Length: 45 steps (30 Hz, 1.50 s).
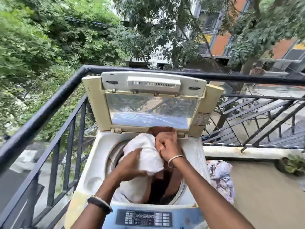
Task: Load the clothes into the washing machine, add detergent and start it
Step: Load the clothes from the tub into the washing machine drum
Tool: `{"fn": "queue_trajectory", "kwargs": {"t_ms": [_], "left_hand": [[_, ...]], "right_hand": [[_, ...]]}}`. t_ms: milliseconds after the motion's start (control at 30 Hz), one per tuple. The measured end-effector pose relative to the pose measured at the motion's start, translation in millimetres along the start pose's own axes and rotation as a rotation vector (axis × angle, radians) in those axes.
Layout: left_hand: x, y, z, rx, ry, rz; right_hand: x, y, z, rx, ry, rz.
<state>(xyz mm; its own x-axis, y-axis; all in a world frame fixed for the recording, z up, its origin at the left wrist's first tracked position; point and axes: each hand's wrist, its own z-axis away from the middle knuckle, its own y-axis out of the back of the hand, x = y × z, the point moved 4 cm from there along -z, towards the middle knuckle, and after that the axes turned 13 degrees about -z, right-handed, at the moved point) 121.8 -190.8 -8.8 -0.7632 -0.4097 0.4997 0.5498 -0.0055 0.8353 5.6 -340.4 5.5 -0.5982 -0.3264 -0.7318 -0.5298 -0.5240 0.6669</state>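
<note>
Loading is underway: the left hand (132, 164) and right hand (168, 146) are both closed on a white cloth (145, 152) over the washer (92, 162) drum, brown cloth (165, 134) at 12 o'clock. More laundry (221, 176), it seems, waits at 3 o'clock. Detergent and the panel (145, 218) at 6 o'clock remain.

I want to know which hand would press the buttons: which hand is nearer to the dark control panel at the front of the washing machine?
Left. The left hand grips the white cloth over the drum; the right hand is farther back, near the lid hinge. The dark control panel is untouched.
</note>
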Motion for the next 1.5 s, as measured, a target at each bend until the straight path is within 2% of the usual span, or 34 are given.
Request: {"fn": "queue_trajectory", "kwargs": {"t_ms": [33, 67, 133, 467, 633, 833, 1000, 1133, 1367, 1500], "left_hand": [[2, -13, -2, -0.102, 0.011, -0.018], [3, -23, -5, -0.135, 0.013, -0.014], [12, -31, -12, -0.088, 0.010, 0.016], [97, -46, -55, 0.124, -0.110, 0.115], [154, -67, -69, 0.319, -0.133, 0.253], [218, -116, -99, 0.304, -0.103, 0.239], [278, -179, -147, 0.166, -0.112, 0.187], [307, -235, -195, 0.055, -0.039, 0.133], [295, -325, -247, -0.106, 0.191, 0.040], [267, -377, -256, -0.139, 0.308, 0.008]], "right_hand": [[24, -7, 3, -0.118, -0.067, 0.107], [43, -10, 7, -0.200, -0.123, 0.171], [73, -8, 16, -0.245, -0.199, 0.139], [136, 73, 29, 0.213, -0.136, -0.342], [192, 125, 38, 0.414, -0.190, -0.453], [292, 170, 48, 0.461, -0.378, -0.485], [379, 197, 47, 0.408, -0.498, -0.444], [441, 203, 37, 0.332, -0.655, -0.381], [535, 167, 15, 0.097, -0.841, -0.276], [584, 124, 8, -0.065, -0.929, -0.245]]}}
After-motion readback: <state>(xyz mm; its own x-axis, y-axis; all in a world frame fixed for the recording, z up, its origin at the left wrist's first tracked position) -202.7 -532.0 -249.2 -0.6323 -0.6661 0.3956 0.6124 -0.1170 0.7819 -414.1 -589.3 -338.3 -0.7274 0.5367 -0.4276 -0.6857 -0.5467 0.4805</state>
